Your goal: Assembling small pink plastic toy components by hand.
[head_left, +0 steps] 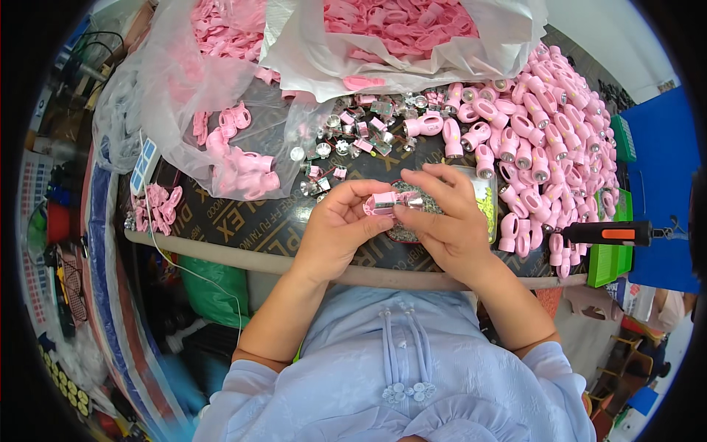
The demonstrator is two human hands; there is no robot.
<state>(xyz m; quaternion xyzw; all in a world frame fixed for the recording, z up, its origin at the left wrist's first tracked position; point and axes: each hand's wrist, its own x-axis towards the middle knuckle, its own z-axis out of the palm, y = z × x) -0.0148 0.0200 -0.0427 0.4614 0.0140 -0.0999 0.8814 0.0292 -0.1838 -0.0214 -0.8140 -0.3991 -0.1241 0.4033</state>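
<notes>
Both hands meet above the front part of the table, fingers closed round one partly assembled pink mini flashlight [384, 205]. My left hand [335, 228] pinches its pink shell half between thumb and fingers. At its silver reflector end, my right hand [456, 225] grips with thumb and fingertips; the inside of the shell shows between the hands. Below them lies a round dish of small screws [404, 233], partly hidden by the right hand. Beside it, a clear container of small yellow-green pieces [483, 202] is half covered by the same hand.
Loose silver reflector units [342, 140] are scattered mid-table. Finished-looking pink flashlights [545, 140] pile up at right. Bags of pink shells [401, 29] stand at the back, with a clear bag [247, 158] at left. A black electric screwdriver [611, 233] juts in near green trays [611, 258].
</notes>
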